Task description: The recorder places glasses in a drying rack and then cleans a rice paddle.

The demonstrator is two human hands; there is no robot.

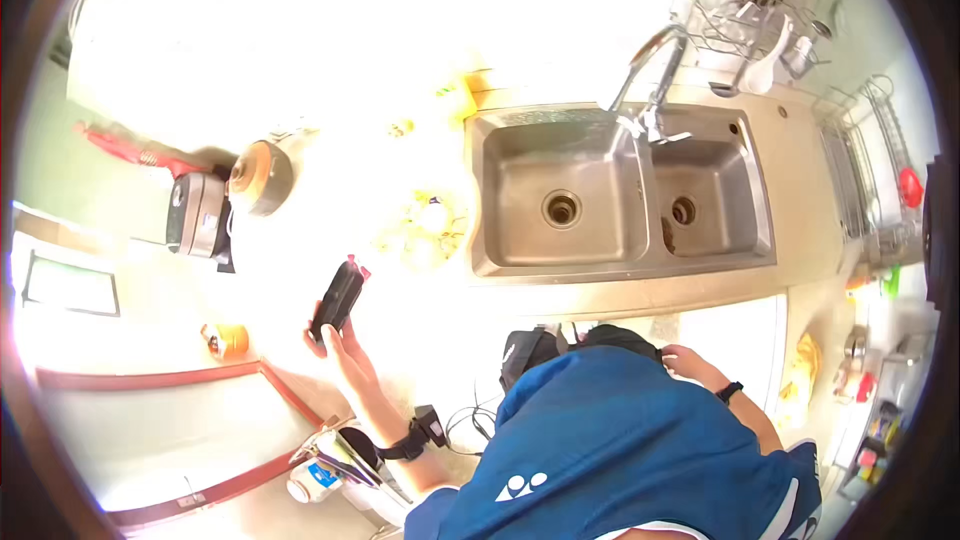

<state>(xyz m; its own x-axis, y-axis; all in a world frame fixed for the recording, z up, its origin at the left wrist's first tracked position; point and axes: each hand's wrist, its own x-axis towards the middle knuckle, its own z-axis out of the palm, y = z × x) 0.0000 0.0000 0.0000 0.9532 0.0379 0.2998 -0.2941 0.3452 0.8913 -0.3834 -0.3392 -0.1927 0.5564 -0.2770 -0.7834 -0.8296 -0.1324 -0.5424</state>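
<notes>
My left hand (338,348) is raised at the left, its fingers wrapped round a black oblong object (340,302). A pink-red bit shows at this object's upper end; its exact kind I cannot make out. Low at my right side, my right hand (690,364) rests by the edge of the black bag or pouch (618,337) at my waist. Its fingertips are partly hidden there, so a grip cannot be seen. Between the counter and my left hand, several pale yellowish pieces (420,235) lie in strong glare.
A steel double-bowl sink (620,274) with a tap (653,123) lies ahead. Behind it at right stands a wire dish rack (700,40) with utensils. On the left are a round brown-lidded pot (262,178), a grey appliance (200,215) and an orange container (228,341). A cable (470,417) hangs near my left forearm.
</notes>
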